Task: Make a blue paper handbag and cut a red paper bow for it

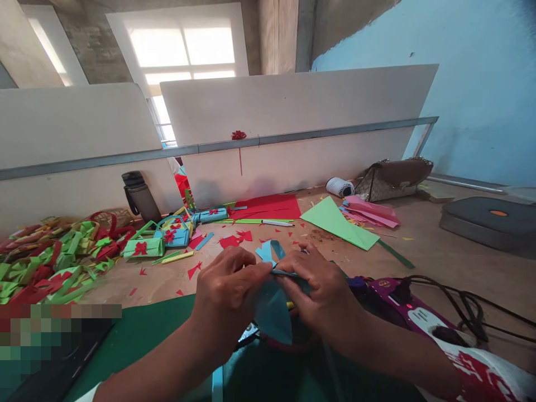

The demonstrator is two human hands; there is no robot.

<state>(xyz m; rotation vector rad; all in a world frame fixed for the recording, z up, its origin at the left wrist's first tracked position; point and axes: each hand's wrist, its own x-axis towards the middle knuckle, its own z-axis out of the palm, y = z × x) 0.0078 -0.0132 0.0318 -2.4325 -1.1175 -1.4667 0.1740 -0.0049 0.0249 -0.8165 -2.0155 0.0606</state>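
A blue piece of thin material [272, 312] hangs between my two hands over the dark green mat [154, 329]. My left hand [230, 285] is closed, thumb and fingers pinching its upper edge from the left. From the right, my right hand [314, 279] pinches the same folded edge, its fingers curled. A blue loop [276, 251] stands up just beyond my fingertips. Below the hanging piece, a round object and a dark tool are partly hidden by my hands.
Small green [143, 247] and blue bags with red bows stand at left, beside a pile of coloured strips [62, 257] and a dark bottle [142, 195]. Red [268, 206] and green sheets [339, 223] lie beyond. A purple power strip [402, 304] with cables lies at right.
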